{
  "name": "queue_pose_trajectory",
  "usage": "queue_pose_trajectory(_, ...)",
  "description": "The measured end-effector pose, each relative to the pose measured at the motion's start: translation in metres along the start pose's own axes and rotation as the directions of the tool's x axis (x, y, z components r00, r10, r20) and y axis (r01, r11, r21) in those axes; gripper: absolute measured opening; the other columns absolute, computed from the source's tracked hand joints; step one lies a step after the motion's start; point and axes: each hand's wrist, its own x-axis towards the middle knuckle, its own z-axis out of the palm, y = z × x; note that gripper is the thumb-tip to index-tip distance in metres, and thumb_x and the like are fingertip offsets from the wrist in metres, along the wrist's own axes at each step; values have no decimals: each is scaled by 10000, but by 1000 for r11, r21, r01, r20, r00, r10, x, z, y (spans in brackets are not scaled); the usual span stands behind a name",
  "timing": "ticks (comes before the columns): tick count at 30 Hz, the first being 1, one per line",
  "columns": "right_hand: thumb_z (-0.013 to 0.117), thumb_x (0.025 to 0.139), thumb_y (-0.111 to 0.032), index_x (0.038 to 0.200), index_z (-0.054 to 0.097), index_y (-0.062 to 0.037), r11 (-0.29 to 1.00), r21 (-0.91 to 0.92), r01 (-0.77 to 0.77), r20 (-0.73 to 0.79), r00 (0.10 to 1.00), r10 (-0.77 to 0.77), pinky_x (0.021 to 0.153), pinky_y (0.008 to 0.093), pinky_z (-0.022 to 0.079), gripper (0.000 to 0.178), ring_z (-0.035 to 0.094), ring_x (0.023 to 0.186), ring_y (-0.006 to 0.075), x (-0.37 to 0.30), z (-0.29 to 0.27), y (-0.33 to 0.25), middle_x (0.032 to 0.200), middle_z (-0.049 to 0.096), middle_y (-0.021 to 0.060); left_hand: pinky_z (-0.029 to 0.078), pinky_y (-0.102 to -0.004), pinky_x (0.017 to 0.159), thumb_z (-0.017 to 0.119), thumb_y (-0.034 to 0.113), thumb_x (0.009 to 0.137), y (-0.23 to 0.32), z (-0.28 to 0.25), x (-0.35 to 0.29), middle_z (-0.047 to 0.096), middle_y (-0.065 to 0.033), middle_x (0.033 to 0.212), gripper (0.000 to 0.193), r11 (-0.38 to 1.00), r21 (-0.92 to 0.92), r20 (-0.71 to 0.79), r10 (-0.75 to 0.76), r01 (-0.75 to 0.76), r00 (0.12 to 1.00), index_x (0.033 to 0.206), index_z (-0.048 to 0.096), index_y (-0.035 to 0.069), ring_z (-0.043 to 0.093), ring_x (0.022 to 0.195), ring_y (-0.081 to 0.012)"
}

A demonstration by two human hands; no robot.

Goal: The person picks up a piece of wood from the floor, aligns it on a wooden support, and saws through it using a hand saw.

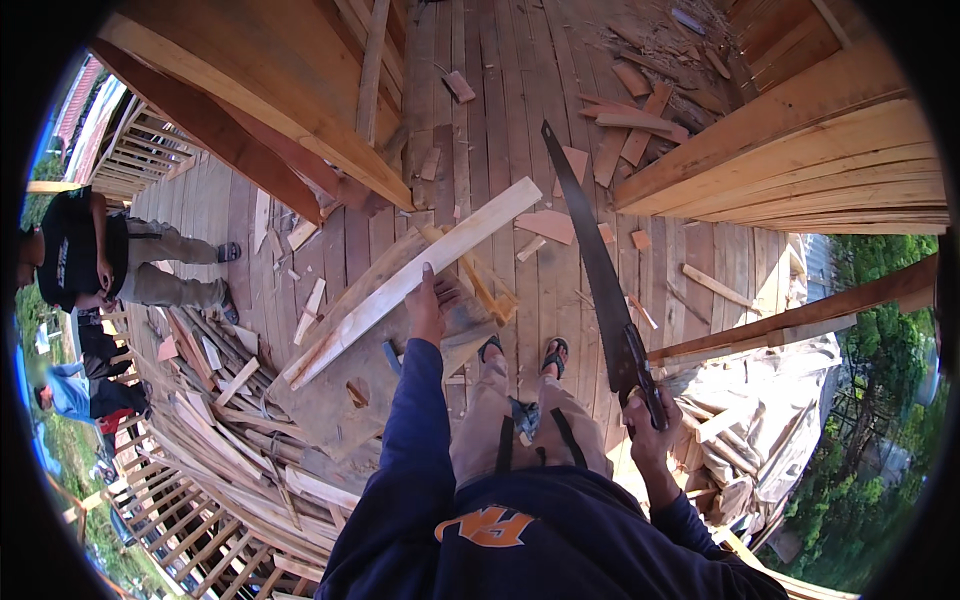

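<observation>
My left hand (430, 303) is closed on a pale wooden plank (400, 290), its thumb laid along the top face. The plank is held tilted, its far end up to the right. Gripped by its dark handle, a handsaw (592, 240) is in my right hand (650, 425). Its long dark blade points away from me with the tip far ahead, and it stays apart from the plank. Below the plank a wooden work surface (340, 415) shows in part, with a small blue item (391, 355) on it near my left wrist.
Wood offcuts (640, 125) litter the plank floor (490, 90) ahead. Stacked lumber (240, 440) lies to the left, and a leaning beam (800, 310) crosses on the right. Large wooden panels (250, 90) flank the way forward. A person in black (80, 245) stands at the far left.
</observation>
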Motion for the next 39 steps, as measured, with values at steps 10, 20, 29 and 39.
queue_pose_trajectory(10, 668, 837, -145, 768, 529, -21, 996, -85, -41, -67, 997, 36, 525, 234, 353, 199, 416, 585, 53, 10, 4, 4, 628, 482, -17, 450, -406, 915, 669, 396, 874, 82, -110, 60, 625, -205, 1117, 552, -72, 812, 571, 305, -579, 763, 1241, 578, -6, 597, 1050, -351)
queue_pose_trajectory(20, 652, 818, -126, 808, 562, -24, 981, -154, -121, -75, 991, 111, 544, 227, 369, 137, 433, 587, 57, -8, 13, 4, 638, 494, -13, 412, -407, 973, 589, 401, 930, 77, -101, 51, 569, -216, 1215, 515, -135, 807, 590, 188, -574, 785, 1259, 509, 13, 545, 1161, -351)
queue_pose_trajectory(29, 678, 826, -182, 826, 557, -25, 985, -146, -91, -36, 996, 87, 536, 225, 353, 198, 414, 579, 56, -11, 31, 1, 623, 471, -21, 389, -498, 966, 773, 322, 769, 53, -97, 35, 488, -262, 1233, 698, -175, 766, 641, 272, -618, 718, 1271, 417, -7, 463, 1166, -439)
queue_pose_trajectory(39, 656, 824, -169, 760, 525, -34, 924, -334, 183, 165, 977, -134, 515, 254, 342, 200, 407, 540, 97, -7, 61, -13, 620, 446, 17, 382, -483, 950, 801, 221, 684, 31, -50, 31, 462, -201, 1213, 748, -474, 734, 677, 455, -487, 578, 1303, 424, 36, 459, 1131, -380)
